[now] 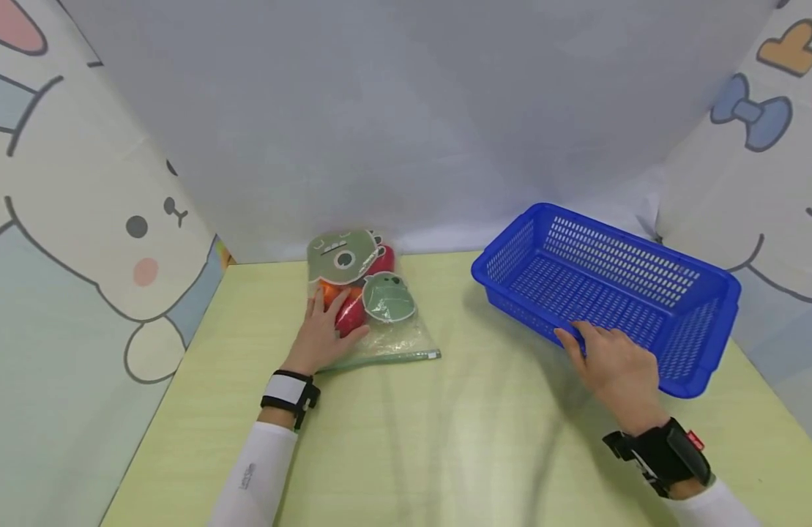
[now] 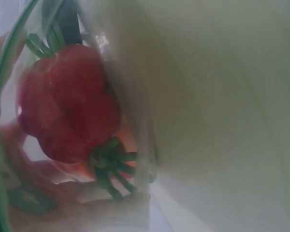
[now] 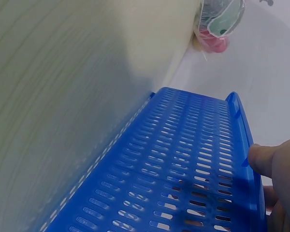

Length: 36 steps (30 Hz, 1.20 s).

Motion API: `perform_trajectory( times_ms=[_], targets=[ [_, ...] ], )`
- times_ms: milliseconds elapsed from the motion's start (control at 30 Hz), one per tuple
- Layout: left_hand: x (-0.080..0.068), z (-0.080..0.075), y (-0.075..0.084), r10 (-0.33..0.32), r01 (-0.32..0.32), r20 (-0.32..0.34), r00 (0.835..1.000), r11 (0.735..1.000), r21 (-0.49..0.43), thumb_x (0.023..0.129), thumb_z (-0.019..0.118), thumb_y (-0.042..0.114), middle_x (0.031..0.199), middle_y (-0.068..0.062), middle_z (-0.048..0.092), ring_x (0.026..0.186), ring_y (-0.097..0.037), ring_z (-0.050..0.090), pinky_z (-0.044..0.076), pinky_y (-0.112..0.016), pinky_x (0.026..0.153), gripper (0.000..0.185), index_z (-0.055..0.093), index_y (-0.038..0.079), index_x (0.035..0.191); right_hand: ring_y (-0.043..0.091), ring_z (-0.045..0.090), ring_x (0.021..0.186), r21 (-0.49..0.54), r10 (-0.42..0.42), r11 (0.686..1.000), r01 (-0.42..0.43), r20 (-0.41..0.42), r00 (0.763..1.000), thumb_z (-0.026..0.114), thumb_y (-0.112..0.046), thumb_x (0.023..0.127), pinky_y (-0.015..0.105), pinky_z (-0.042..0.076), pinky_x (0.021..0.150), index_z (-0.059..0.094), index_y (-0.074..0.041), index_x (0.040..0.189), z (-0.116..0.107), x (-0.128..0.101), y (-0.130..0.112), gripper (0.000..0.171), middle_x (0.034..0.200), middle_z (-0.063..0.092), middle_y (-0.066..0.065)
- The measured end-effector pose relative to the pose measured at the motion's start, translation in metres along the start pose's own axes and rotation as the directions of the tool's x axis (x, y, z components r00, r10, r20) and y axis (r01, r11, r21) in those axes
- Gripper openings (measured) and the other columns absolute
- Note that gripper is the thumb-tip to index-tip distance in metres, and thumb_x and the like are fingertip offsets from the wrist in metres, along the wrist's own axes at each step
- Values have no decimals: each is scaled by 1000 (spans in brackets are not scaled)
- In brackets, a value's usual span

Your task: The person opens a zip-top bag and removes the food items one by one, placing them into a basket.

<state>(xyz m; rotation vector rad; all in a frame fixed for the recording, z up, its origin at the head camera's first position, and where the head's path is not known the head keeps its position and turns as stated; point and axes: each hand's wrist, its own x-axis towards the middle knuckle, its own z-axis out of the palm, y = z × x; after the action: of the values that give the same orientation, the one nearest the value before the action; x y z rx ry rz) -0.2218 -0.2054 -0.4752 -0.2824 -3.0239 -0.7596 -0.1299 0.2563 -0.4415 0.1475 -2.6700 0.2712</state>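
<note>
Your left hand (image 1: 323,333) rests flat with fingers spread on the clear plastic bag (image 1: 373,307), which lies on the table (image 1: 445,454) well left of the blue basket (image 1: 610,293). In the bag are red peppers (image 2: 70,104) and something orange, under your fingers. Your right hand (image 1: 616,366) grips the basket's near rim, thumb (image 3: 268,162) hooked over it; the basket holds nothing.

Clear bag (image 1: 373,307) of red and orange toy vegetables lies flat at frame centre-left on the counter (image 1: 445,439); blue slotted basket (image 1: 702,278) sits empty, centre-right.
</note>
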Motion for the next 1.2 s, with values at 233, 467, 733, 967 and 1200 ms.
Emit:
perform_trajectory(
  times_ms=[233, 467, 733, 967, 1200],
  targets=[
    [-11, 5, 12, 23, -23, -15, 1000, 1000, -4, 96, 70, 56, 171, -31, 19, 158, -59, 17, 36, -72, 121, 79, 43, 16, 159, 29, 55, 51, 14, 35, 999, -37, 90, 995, 66, -39, 104, 35, 32, 37, 73, -2, 115, -2, 3, -1, 39, 56, 57, 12],
    [-15, 10, 24, 82, -83, -15, 996, 996, -20, 95, 72, 54, 170, -28, 25, 160, -56, 17, 40, -71, 119, 72, 50, 18, 153, 23, 43, 43, -10, 67, 998, -66, 92, 994, 60, -40, 107, 33, 27, 36, 67, -4, 99, -1, 2, -26, 38, 50, 38, 3],
    [-21, 16, 43, 74, -73, 31, 997, 996, -52, 96, 70, 58, 174, -25, 18, 162, -56, 9, 40, -69, 119, 75, 48, 22, 157, 24, 42, 42, -15, 59, 998, -58, 59, 997, 59, -33, 108, 34, 26, 36, 56, -4, 85, 3, 5, -56, 37, 52, 36, 4],
    [-25, 22, 55, 87, -85, 58, 995, 996, -37, 96, 70, 59, 176, -22, 15, 163, -52, 9, 45, -67, 116, 75, 48, 22, 157, 27, 46, 50, -9, 116, 993, -116, 130, 985, 54, -31, 111, 36, 34, 40, 59, 0, 92, 9, 14, -81, 37, 57, 44, 9],
    [-26, 30, 68, 136, -134, 60, 989, 990, -32, 95, 71, 58, 176, -24, 15, 163, -52, 13, 48, -67, 113, 73, 51, 22, 156, 43, 64, 51, -68, 109, 991, -111, -33, 993, 58, -28, 109, 50, 47, 39, 55, 1, 78, 20, 20, -99, 42, 57, 60, 23]
  ],
)
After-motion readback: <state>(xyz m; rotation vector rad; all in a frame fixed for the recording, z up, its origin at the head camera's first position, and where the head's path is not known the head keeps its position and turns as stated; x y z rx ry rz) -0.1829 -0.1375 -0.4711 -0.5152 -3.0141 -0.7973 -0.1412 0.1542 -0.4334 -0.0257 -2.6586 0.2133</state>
